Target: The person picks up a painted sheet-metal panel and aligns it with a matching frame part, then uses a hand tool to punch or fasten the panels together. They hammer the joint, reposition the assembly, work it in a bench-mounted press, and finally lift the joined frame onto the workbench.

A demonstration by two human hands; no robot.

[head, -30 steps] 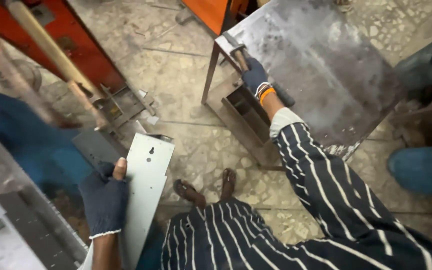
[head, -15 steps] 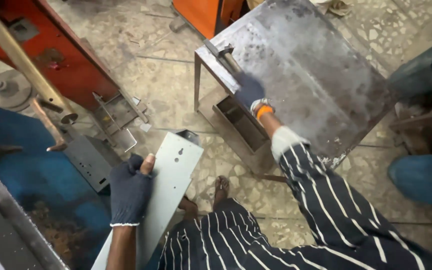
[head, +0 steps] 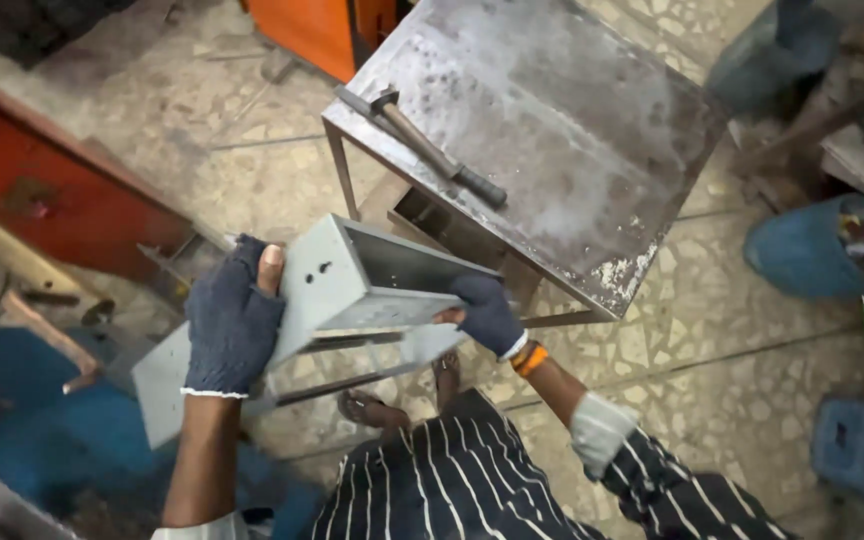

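2 gloved hands hold a grey sheet-metal box [head: 352,285] in the air above a stone-chip floor [head: 692,330], just in front of a steel bench [head: 592,130]. The left hand [head: 232,320], in a dark fingerless glove, is wrapped around the box's closed end, thumb pressed flat on its face. The right hand [head: 487,312], gloved the same, grips the lower edge at the open end. A flat grey metal panel [head: 167,385] sits directly beneath the box; whether it is joined to the box or only held against it is hard to tell. On the bench lies 1 hammer [head: 432,150], untouched. The box looks stiff, fairly light for its size, smooth-faced and probably sharp along cut edges, so it is best held at the folded corners with both hands spread apart.
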